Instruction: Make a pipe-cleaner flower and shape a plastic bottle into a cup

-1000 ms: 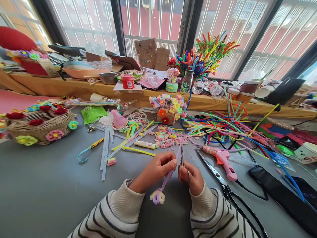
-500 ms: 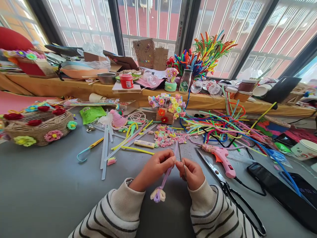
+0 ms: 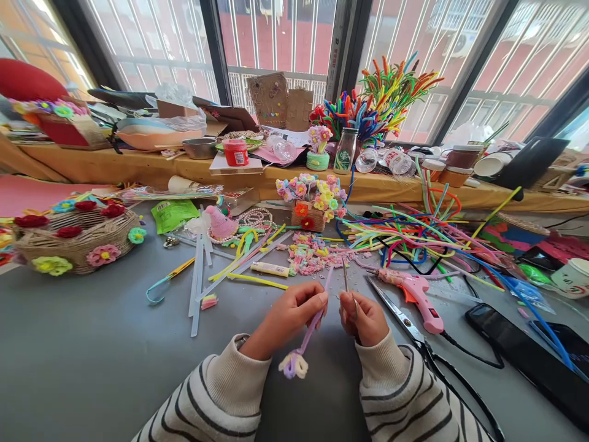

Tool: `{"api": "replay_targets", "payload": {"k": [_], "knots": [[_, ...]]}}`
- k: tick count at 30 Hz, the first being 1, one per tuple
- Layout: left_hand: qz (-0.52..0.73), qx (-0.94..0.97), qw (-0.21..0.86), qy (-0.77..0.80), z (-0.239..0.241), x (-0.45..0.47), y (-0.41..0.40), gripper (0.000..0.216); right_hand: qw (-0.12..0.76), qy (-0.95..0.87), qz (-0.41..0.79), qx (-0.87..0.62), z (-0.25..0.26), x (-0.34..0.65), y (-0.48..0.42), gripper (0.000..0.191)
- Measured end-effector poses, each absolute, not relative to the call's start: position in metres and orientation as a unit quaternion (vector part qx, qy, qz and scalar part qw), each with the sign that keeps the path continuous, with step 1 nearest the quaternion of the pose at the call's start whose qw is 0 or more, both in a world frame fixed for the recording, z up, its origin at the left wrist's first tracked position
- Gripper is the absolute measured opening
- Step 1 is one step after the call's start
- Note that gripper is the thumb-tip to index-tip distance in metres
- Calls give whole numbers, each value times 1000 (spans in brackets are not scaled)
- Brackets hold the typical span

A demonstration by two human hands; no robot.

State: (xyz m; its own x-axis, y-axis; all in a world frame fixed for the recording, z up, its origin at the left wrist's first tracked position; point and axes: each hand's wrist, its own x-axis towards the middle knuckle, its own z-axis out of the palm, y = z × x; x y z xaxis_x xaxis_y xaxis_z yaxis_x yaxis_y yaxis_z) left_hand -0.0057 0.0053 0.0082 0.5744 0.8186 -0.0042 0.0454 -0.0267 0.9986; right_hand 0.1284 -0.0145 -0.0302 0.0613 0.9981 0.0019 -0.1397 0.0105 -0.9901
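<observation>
My left hand (image 3: 301, 310) is closed on the lilac pipe-cleaner stem of a small flower. That pipe-cleaner flower (image 3: 293, 364) has lilac and cream loop petals and hangs below the hand, while the stem's free end points up above the fingers. Small scissors (image 3: 346, 279) are in my right hand (image 3: 365, 319), blades upward and looking nearly closed; the fingers mostly cover the handles. A narrow gap separates the scissors from the stem. Just beyond both hands lies a heap of pastel pipe-cleaner clippings (image 3: 308, 253).
To the right lie large scissors (image 3: 405, 322), a pink glue gun (image 3: 418, 301) and a black phone (image 3: 519, 356). Glue sticks (image 3: 197, 288) and a flowered basket (image 3: 78, 245) are on the left. Loose pipe cleaners (image 3: 405, 236) spread behind, near a flower box (image 3: 308, 218).
My right hand has moved right with the small scissors, away from the stem. The left hand stays nearly in place, and the flower has turned slightly. The whole view has shifted a little.
</observation>
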Motion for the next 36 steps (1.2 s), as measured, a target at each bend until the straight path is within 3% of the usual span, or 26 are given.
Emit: {"api": "replay_targets", "payload": {"k": [23, 31, 36], "knots": [[317, 534, 730, 284, 3, -9, 6, 23, 433, -676, 400, -442, -23, 121, -29, 43], [327, 536, 719, 299, 6, -8, 6, 25, 435, -672, 319, -508, -28, 117, -28, 38], [364, 568, 656, 338, 4, -8, 7, 17, 441, -653, 310, -533, -28, 116, -27, 38]]}}
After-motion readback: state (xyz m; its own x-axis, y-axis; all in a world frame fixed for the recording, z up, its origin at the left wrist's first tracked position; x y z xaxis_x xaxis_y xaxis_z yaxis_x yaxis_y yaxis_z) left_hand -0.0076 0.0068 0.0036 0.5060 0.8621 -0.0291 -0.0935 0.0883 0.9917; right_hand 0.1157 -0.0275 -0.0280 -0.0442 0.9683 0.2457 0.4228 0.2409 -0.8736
